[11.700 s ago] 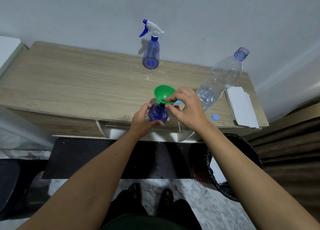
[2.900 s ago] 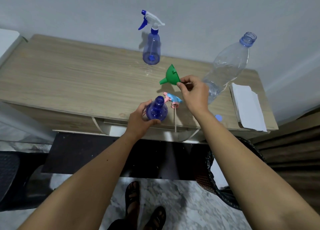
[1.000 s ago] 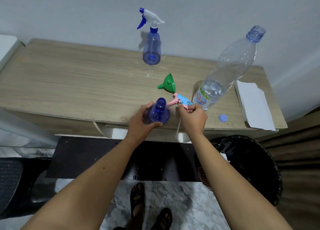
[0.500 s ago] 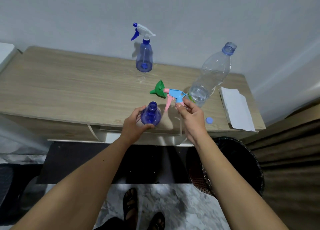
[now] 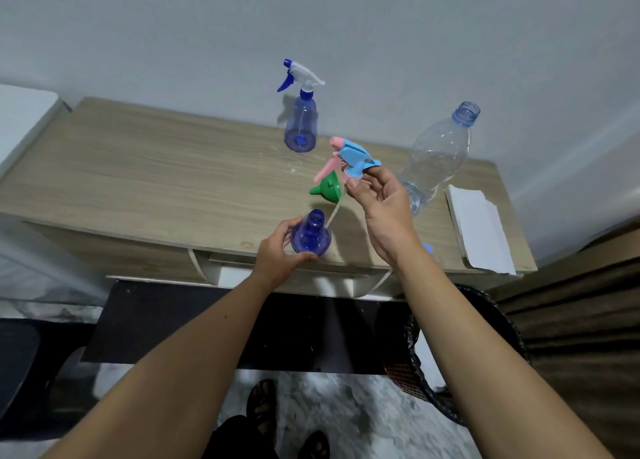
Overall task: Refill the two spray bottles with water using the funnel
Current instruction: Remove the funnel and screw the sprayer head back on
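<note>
Two hands of mine are in the single head view, both busy near the front edge of the light wooden table (image 5: 173, 181). My left hand (image 5: 277, 256) curls round the lower body of the open blue translucent spray bottle (image 5: 310, 235), which stands upright on the table with its neck uncapped; my fingers and thumb hide much of its left side and base. My right hand (image 5: 384, 209) is raised just above and to the right of it, pinching the collar of the light blue and pink trigger sprayer head (image 5: 349, 159) between fingertips and thumb. The sprayer's thin clear dip tube (image 5: 332, 212) slants down from my right hand toward the open neck; whether its end is already inside I cannot tell, as it is faint against the wood.

Just beyond my right fingers the green plastic funnel (image 5: 327, 190) lies on its side on the table, partly hidden by the sprayer head and tube. Well beyond my left hand, by the wall, stands the second blue spray bottle with a white and blue trigger top (image 5: 300, 126), capped. To the right of my right hand stands the large clear plastic water bottle (image 5: 438, 157), open; my hand covers its lower part. Its small blue cap (image 5: 427, 248) peeks out beside my right wrist. Farther right lies a folded white paper towel (image 5: 479, 230). Below the table a dark woven bin (image 5: 433, 382) is partly covered by my right forearm.
</note>
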The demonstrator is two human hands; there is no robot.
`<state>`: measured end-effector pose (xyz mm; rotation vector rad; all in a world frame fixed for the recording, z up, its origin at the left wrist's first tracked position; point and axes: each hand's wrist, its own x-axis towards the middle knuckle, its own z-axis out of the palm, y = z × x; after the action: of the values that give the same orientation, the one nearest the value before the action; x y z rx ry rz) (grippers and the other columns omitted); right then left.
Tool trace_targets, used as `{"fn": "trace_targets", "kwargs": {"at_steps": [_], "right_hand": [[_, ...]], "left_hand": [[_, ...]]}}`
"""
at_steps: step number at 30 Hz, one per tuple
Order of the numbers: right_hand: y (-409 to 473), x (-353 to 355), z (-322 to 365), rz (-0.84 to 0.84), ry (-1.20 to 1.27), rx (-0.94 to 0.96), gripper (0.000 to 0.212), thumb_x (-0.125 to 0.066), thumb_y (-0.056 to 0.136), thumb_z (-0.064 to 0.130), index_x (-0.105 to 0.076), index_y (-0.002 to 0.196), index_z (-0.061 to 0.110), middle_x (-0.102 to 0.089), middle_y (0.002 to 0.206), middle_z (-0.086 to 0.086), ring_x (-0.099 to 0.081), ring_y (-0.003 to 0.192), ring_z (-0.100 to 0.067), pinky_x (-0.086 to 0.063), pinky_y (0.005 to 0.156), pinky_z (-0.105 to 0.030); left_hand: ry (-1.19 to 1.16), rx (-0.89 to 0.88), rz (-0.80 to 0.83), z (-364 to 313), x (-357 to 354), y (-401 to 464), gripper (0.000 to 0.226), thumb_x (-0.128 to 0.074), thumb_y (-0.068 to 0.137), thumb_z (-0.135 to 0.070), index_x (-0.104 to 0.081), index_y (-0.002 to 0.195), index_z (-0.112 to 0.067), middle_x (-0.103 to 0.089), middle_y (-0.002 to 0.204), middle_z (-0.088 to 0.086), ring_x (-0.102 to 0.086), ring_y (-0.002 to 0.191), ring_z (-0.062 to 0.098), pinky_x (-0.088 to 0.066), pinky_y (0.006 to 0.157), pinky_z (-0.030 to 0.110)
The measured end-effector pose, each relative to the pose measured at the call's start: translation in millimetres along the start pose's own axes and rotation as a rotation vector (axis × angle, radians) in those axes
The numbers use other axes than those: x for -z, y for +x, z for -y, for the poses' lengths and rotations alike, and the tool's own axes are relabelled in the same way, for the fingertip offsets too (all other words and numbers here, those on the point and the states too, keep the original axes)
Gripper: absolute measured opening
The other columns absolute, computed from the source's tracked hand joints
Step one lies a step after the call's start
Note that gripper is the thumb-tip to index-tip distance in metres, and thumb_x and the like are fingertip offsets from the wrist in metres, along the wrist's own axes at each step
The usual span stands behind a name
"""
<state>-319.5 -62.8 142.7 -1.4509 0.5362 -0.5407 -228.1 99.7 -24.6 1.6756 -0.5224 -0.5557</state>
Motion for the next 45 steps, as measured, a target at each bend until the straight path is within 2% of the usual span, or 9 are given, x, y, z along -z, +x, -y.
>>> {"fn": "trace_targets", "kwargs": {"at_steps": [3, 11, 15, 17, 20, 25, 28, 38, 45], "right_hand": [[4.8, -5.2, 3.4, 0.004, 0.03, 0.012, 0.036, -0.07, 0.097, 0.0, -0.061, 0.133, 0.002, -0.071, 0.119, -0.011, -0.071, 0.101, -0.007, -0.055, 0.099, -0.028], [8.3, -12.7, -2.5, 0.032, 0.006, 0.017, 0.035, -0.072, 0.097, 0.001, -0.062, 0.13, 0.003, -0.071, 0.123, -0.021, -0.07, 0.109, -0.017, -0.053, 0.108, -0.038], [0.0, -10.5, -28.6, 0.039, -0.126, -0.016, 0.032, -0.074, 0.096, 0.001, -0.061, 0.125, -0.002, -0.074, 0.09, 0.003, -0.071, 0.085, -0.003, -0.056, 0.091, -0.023], [-4.0, -7.8, -39.9, 0.049, -0.187, -0.027, 0.031, -0.076, 0.095, 0.003, -0.062, 0.122, -0.002, -0.071, 0.083, 0.005, -0.068, 0.078, -0.003, -0.054, 0.082, -0.016], [-7.2, -8.2, -49.4, 0.07, -0.227, -0.059, 0.032, -0.078, 0.093, 0.002, -0.064, 0.121, -0.003, -0.073, 0.093, -0.011, -0.069, 0.084, -0.01, -0.055, 0.082, -0.017], [-5.3, -11.2, -58.3, 0.069, -0.271, -0.06, 0.033, -0.08, 0.09, 0.002, -0.068, 0.121, 0.0, -0.073, 0.104, -0.018, -0.069, 0.092, -0.013, -0.059, 0.089, -0.021], [-6.5, -9.8, -61.8, 0.078, -0.279, -0.064, 0.033, -0.078, 0.091, -0.001, -0.068, 0.122, 0.0, -0.073, 0.107, -0.014, -0.068, 0.096, -0.015, -0.058, 0.09, -0.02], [-9.9, -15.0, -76.2, 0.049, -0.2, -0.107, 0.031, -0.075, 0.093, -0.002, -0.067, 0.123, 0.0, -0.076, 0.108, -0.003, -0.071, 0.096, 0.002, -0.055, 0.091, -0.017], [-10.7, -15.9, -84.0, 0.004, -0.064, -0.128, 0.035, -0.077, 0.092, 0.003, -0.067, 0.126, 0.002, -0.076, 0.119, -0.014, -0.072, 0.106, -0.012, -0.056, 0.098, -0.026]], "left_hand": [[0.007, 0.011, -0.011, 3.6, 0.0, 0.9, 0.09, -0.102, 0.058, -0.011, -0.059, 0.136, -0.024, -0.069, 0.132, -0.005, -0.066, 0.122, 0.0, -0.05, 0.113, 0.031], [0.009, 0.027, -0.02, 8.0, -0.2, 4.4, 0.09, -0.102, 0.059, -0.01, -0.059, 0.138, -0.019, -0.069, 0.133, -0.001, -0.066, 0.126, 0.012, -0.052, 0.112, 0.034], [-0.004, 0.035, -0.02, 8.3, -0.1, 4.5, 0.095, -0.1, 0.052, -0.029, -0.059, 0.137, -0.022, -0.07, 0.132, -0.006, -0.067, 0.124, 0.007, -0.053, 0.109, 0.031], [0.005, 0.04, -0.021, 10.5, -0.5, 5.1, 0.095, -0.101, 0.054, -0.023, -0.059, 0.14, -0.017, -0.07, 0.131, -0.007, -0.067, 0.123, 0.006, -0.053, 0.11, 0.034], [0.026, 0.029, -0.017, 10.8, 0.3, 5.1, 0.093, -0.102, 0.059, -0.012, -0.059, 0.142, -0.016, -0.07, 0.132, -0.004, -0.067, 0.123, 0.005, -0.054, 0.11, 0.037], [0.029, 0.021, -0.005, 8.5, 1.9, 3.1, 0.093, -0.1, 0.054, -0.034, -0.06, 0.138, -0.03, -0.071, 0.132, -0.006, -0.067, 0.124, 0.012, -0.055, 0.109, 0.044], [0.046, -0.014, -0.015, 8.1, 2.0, 3.5, 0.086, -0.098, 0.053, -0.043, -0.06, 0.129, -0.05, -0.073, 0.125, -0.012, -0.069, 0.12, 0.014, -0.055, 0.106, 0.051], [0.04, -0.053, -0.013, 6.9, 1.5, 2.6, 0.085, -0.095, 0.054, -0.051, -0.057, 0.13, -0.055, -0.073, 0.122, -0.014, -0.07, 0.119, 0.015, -0.057, 0.104, 0.045], [0.042, -0.041, -0.023, 5.5, 3.0, 2.7, 0.079, -0.097, 0.055, -0.044, -0.057, 0.119, -0.066, -0.075, 0.124, -0.011, -0.071, 0.118, 0.015, -0.057, 0.103, 0.052]]}}
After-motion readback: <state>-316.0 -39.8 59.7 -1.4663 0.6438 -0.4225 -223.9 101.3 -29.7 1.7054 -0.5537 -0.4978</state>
